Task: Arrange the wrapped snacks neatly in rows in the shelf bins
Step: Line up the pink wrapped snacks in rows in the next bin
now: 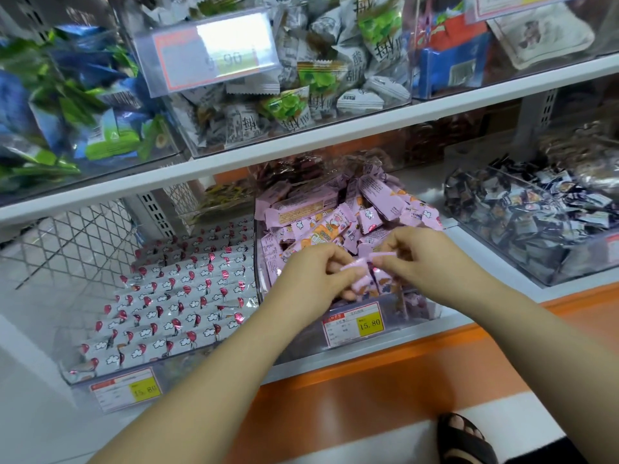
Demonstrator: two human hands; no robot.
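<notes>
Nearest, at 5 o'clock: sandalled foot (pixel 465 440) on pale floor, partly cut off by the frame edge. Ahead of it, orange shelf edge (pixel 368 376) running from 7 to 3 o'clock, carrying three clear bins. White upper shelf (pixel 301 142) above, with further bins of mixed packets. Wire mesh (pixel 67 242) at 9 o'clock, beside the left bin (pixel 80 380).

Upper price label (pixel 214 48) washed out by glare, only partly legible. Right bin (pixel 569 262) at 3 o'clock cut off by the frame; small dark packets (pixel 522 209) heaped loose inside.

Left bin filled with white-and-red bars (pixel 174 289) in tidy overlapping rows. Middle bin (pixel 301 346), centre, with price tag (pixel 353 324) reading 15.80: pink wrapped snacks (pixel 335 216) piled untidily toward 12 o'clock. Left grip (pixel 311 272) and right grip (pixel 412 252) over the front of that bin, each pinching an end of one pink snack (pixel 360 262), blurred. Further pink pieces under the left fingers; number not discernible.
</notes>
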